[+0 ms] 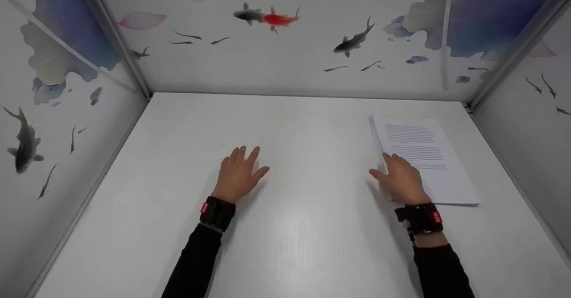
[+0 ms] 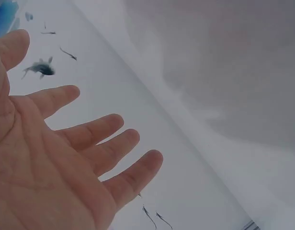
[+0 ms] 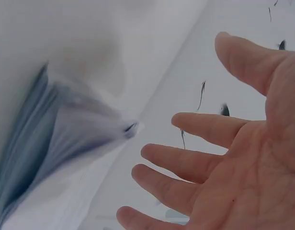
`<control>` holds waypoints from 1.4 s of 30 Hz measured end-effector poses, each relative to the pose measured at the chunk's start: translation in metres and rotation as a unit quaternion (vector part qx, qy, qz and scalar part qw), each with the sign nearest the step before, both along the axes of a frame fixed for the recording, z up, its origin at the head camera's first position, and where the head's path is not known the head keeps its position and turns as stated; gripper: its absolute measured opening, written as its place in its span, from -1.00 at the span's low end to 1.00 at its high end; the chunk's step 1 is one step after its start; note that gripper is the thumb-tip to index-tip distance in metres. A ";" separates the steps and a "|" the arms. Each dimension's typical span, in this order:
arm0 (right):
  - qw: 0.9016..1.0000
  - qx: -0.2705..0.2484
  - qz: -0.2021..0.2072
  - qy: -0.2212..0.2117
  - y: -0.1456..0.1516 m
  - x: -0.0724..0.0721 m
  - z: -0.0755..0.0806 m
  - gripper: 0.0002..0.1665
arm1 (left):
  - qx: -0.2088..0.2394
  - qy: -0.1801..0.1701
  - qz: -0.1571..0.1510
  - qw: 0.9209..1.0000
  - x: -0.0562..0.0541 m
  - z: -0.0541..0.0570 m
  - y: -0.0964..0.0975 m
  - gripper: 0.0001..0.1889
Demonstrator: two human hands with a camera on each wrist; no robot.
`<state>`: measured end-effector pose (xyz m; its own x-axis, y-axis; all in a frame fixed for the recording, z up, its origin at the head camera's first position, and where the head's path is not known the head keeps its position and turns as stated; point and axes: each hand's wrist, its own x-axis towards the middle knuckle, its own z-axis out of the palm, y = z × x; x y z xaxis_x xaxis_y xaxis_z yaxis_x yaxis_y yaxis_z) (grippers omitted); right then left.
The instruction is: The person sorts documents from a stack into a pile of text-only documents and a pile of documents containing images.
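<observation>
A stack of white paper [image 1: 450,187] lies on the right side of the white table [image 1: 303,226], with lines of printed text on its top sheet. My right hand [image 1: 403,180], fingers extended and thumb out to the side, is over the stack's left edge and overlaps it in the head view. In the right wrist view the layered page edges [image 3: 30,143] show blurred beside the spread fingers, and the palm holds nothing. Left of the table's middle, my left hand [image 1: 236,175] is spread above the surface. Its palm, seen in the left wrist view, is bare too.
Panels stand along the left, back [image 1: 290,66] and right sides of the table, printed with fish, petals and blue-grey patches. Grey metal posts [image 1: 129,52] join them at the back corners. Each wrist wears a black camera band [image 1: 218,213] below a dark sleeve.
</observation>
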<state>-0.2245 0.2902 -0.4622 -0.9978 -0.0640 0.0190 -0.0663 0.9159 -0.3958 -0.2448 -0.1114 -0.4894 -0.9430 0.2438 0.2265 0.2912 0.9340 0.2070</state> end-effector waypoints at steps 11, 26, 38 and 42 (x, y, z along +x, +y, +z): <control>0.998 0.002 -0.055 -0.035 0.022 0.001 0.006 -0.13 | -0.018 -0.018 -0.038 0.999 0.010 0.000 0.024 -0.40; 0.993 0.012 -0.060 -0.098 0.036 -0.023 -0.007 0.00 | -0.003 -0.020 -0.102 0.995 0.010 -0.001 0.069 -0.41; 0.983 -0.101 -0.065 -0.138 0.062 -0.020 0.005 -0.01 | 0.008 -0.105 -0.146 0.984 0.005 0.011 0.102 -0.12; 0.988 -0.094 -0.062 -0.107 0.062 -0.017 0.004 -0.25 | 0.014 -0.106 -0.163 0.981 0.003 0.011 0.113 -0.19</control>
<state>-0.2413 0.3523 -0.4584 -0.9803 0.0443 -0.1924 0.1455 0.8210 -0.5521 -0.2417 0.0017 -0.4787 -0.8421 0.5375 0.0450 0.5219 0.7909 0.3196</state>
